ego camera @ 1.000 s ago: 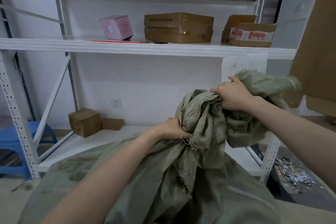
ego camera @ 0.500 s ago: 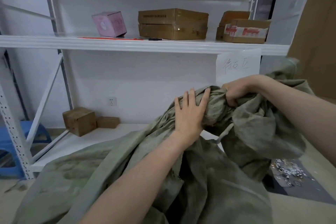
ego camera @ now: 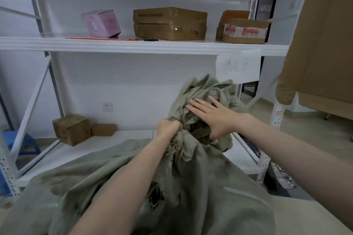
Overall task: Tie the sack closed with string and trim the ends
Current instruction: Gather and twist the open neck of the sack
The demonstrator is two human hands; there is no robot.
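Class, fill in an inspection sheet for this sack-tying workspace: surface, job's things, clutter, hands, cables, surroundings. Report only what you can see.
Surface: white lower shelf, with the sack in front of it.
Job's things: grey-green sack, holed and frayed, mouth bunched, untied; thin red strip on the middle shelf, possibly string; no cutter identifiable.
Clutter: pink box, brown cartons, taped carton; two small cartons on the lower shelf.
Hands: left hand grips the sack's neck; right hand lies flat on the bunched top.
Cables: nothing seen.
Surroundings: wall socket, paper sign, blue stool, large cardboard sheet.
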